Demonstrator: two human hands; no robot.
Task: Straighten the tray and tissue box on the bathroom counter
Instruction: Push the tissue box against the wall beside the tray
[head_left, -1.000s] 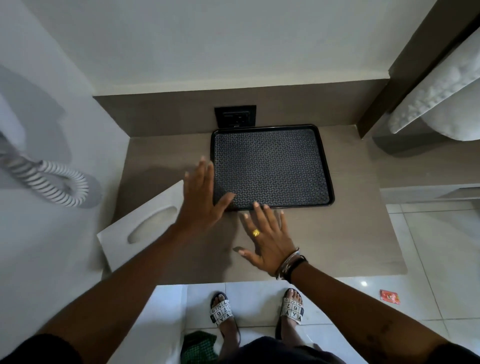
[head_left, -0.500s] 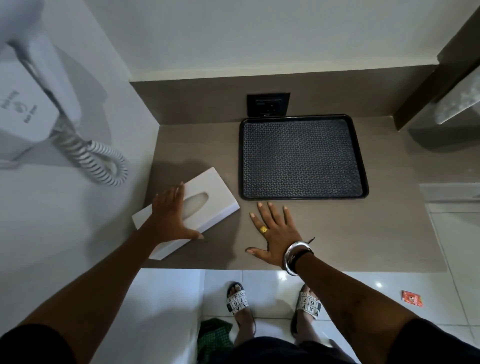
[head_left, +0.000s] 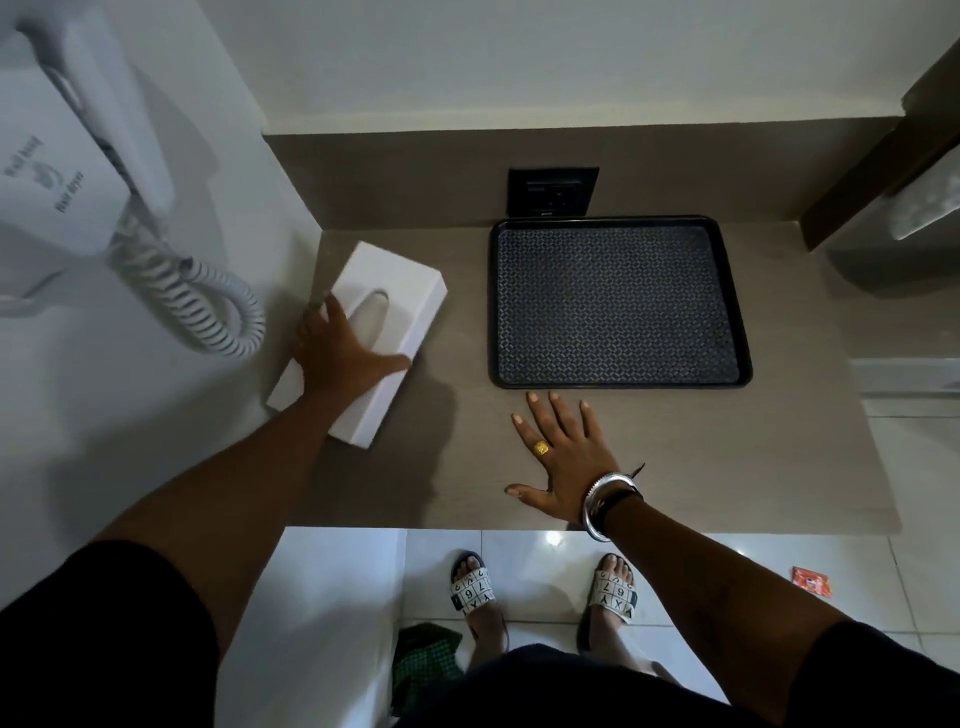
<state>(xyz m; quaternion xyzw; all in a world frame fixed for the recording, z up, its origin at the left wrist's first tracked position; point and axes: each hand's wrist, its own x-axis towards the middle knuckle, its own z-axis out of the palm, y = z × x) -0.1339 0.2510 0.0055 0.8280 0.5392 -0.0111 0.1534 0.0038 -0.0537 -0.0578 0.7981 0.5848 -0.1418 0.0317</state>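
Note:
A black tray (head_left: 744, 306) with a patterned dark mat lies square against the back wall of the grey-brown counter (head_left: 675, 467). Left of it, near the side wall, a white tissue box (head_left: 400, 291) lies at a slant, its oval slot facing up. My left hand (head_left: 337, 353) grips the box across its top, fingers over the left edge and thumb on the right side. My right hand (head_left: 558, 457) rests flat on the counter just in front of the tray, fingers spread, wearing a gold ring and bangles.
A white wall hair dryer (head_left: 62, 156) with a coiled cord (head_left: 197, 306) hangs on the left wall beside the box. A black socket (head_left: 552, 191) sits behind the tray. A towel (head_left: 924, 208) hangs at the right. My sandalled feet (head_left: 545, 597) stand below the counter's front edge.
My left hand left the tray, took the tissue box and moved it back toward the wall, turning it closer to upright. My right hand stayed flat in front of the tray.

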